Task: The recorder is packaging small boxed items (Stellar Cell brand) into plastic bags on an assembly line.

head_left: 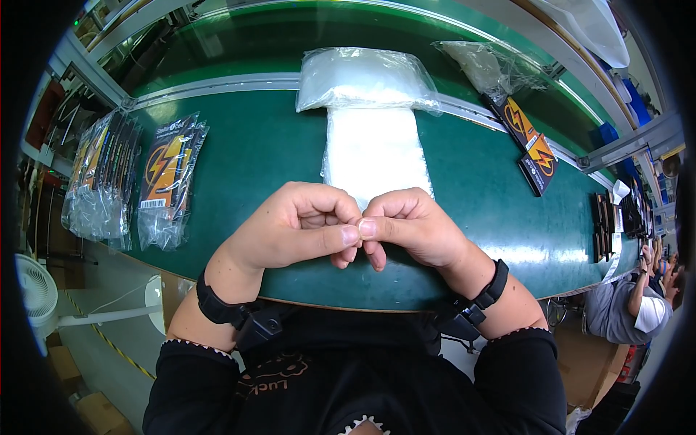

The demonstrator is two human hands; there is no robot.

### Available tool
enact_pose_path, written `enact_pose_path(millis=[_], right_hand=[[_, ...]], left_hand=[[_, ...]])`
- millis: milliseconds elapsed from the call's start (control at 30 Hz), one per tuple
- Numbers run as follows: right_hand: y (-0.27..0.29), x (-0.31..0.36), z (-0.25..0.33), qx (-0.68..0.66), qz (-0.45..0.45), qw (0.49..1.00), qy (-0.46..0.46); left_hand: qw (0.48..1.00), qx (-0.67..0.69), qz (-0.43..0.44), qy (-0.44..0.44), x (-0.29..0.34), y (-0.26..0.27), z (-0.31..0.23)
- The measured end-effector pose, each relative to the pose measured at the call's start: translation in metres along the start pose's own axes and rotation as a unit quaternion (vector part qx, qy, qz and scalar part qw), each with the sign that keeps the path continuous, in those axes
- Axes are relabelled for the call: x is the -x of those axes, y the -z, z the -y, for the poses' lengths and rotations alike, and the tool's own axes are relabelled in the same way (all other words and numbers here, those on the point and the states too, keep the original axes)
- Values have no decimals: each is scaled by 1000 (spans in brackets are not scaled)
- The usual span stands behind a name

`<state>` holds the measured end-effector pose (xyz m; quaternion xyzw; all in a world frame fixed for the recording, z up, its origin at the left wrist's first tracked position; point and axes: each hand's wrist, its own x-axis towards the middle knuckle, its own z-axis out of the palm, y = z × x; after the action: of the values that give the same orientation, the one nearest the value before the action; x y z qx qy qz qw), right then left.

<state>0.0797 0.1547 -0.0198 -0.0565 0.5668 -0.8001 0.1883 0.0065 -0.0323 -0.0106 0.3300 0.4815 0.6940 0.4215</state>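
My left hand (290, 228) and my right hand (420, 228) meet at the thumb tips above the near part of the green table. Both are closed in a pinch, fingers curled under the thumbs. Whatever they may hold between the fingertips is hidden or too small to make out. Just beyond them lies a flat stack of clear plastic bags (373, 145), its near end partly covered by my hands. The stack's far end meets a bulky clear plastic pack (366, 76) with whitish contents.
On the left of the green table (254, 145) lie a bagged black-and-orange package (165, 170) and a row of similar ones (101, 181). Black-and-orange boxes (533, 141) and a crumpled plastic bag (478, 65) sit far right. Another person (627, 308) is at the right; a fan (36, 293) stands left.
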Motion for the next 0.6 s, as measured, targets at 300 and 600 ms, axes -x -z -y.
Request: enact_pose_path(millis=[300, 600], right_hand=[[-2, 0, 0, 14, -16, 1000, 14], [0, 0, 0, 0, -3, 1000, 12]], left_hand=[[1000, -15, -6, 3, -1, 3, 0], [1000, 4, 4, 8, -1, 3, 1]])
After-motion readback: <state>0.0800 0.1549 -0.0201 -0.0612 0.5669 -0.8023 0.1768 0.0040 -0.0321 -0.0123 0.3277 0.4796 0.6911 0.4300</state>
